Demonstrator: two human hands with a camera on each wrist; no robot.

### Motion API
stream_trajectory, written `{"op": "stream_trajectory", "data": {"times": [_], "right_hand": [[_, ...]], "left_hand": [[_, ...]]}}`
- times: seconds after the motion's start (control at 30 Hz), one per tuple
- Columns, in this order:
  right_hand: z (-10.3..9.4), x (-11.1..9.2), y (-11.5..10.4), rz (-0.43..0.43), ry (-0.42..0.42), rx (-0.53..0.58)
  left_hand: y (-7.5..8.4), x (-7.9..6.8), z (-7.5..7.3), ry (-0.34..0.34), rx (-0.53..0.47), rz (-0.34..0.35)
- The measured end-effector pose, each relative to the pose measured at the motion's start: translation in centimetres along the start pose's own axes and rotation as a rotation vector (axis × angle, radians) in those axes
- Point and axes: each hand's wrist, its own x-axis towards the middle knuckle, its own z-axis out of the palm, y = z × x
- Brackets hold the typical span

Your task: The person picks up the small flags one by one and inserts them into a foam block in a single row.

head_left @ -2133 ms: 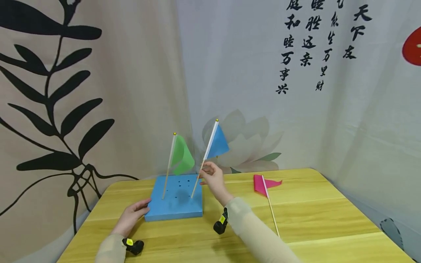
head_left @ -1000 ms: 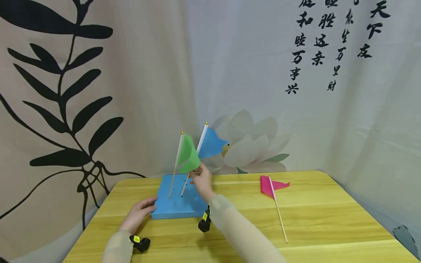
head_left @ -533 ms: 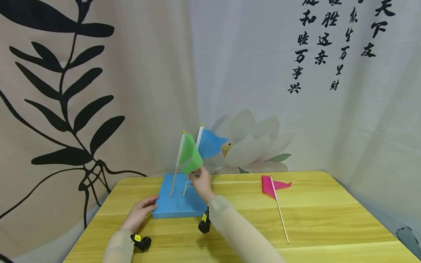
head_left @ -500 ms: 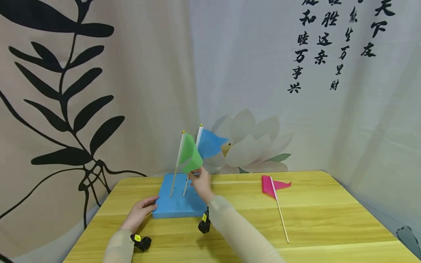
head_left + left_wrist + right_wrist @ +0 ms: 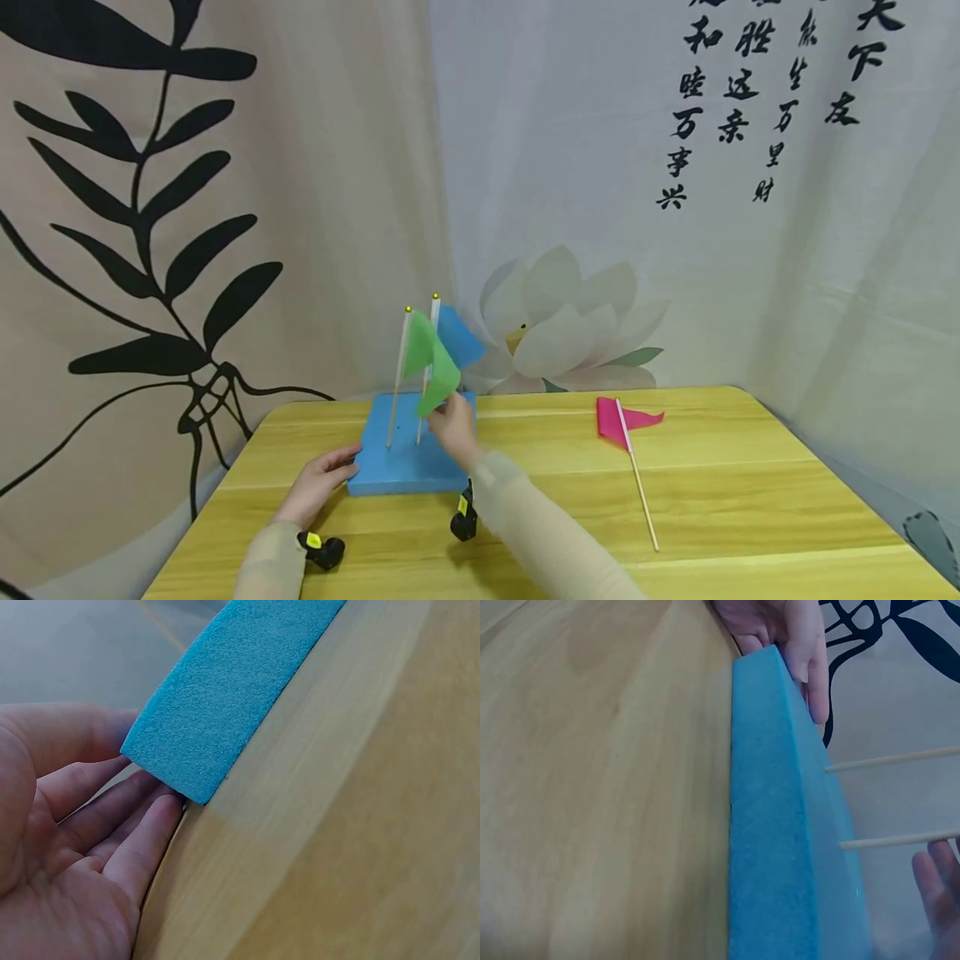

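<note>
A blue foam board with small holes lies on the table. In it stands a green flag on a thin wooden stick, nearly upright. Just right of that is a blue flag, its stick's lower end meeting the board. My right hand pinches this stick partway up, the fingertips partly behind the green cloth. In the right wrist view, fingers touch the stick from one side. My left hand rests against the board's left edge with fingers fairly straight, seen closely at a corner in the left wrist view.
A pink flag lies flat on the wooden table, right of the board. Behind the table hangs a pale curtain with printed leaves, a flower and writing. Each wrist carries a small black camera.
My right hand has carried the blue flag leftward, near the green one, and tilted it more upright. The hand sits slightly lower now. My left hand stays at the board's edge.
</note>
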Motion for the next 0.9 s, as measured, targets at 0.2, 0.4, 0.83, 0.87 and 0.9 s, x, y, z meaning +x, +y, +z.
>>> {"op": "stream_trajectory", "data": {"times": [0.2,0.4,0.83,0.87,0.9], "right_hand": [[0.1,-0.2,-0.1,-0.006,-0.006,0.026],[0.2,-0.2,0.2,0.013,0.014,0.023],[-1.1,-0.8,0.9,0.072,0.066,0.172],[-1.6,-1.0,0.2,0.091,0.069,0.184],[-2.2,-1.3,-0.5,0.107,0.072,0.192]], "left_hand": [[0.2,0.0,0.0,-0.002,-0.007,0.011],[0.1,0.0,0.0,-0.006,-0.006,0.011],[-0.1,0.0,-0.1,-0.013,0.007,-0.001],[-0.1,0.0,-0.1,-0.015,0.007,0.000],[-0.1,0.0,-0.2,-0.016,0.008,0.004]]}}
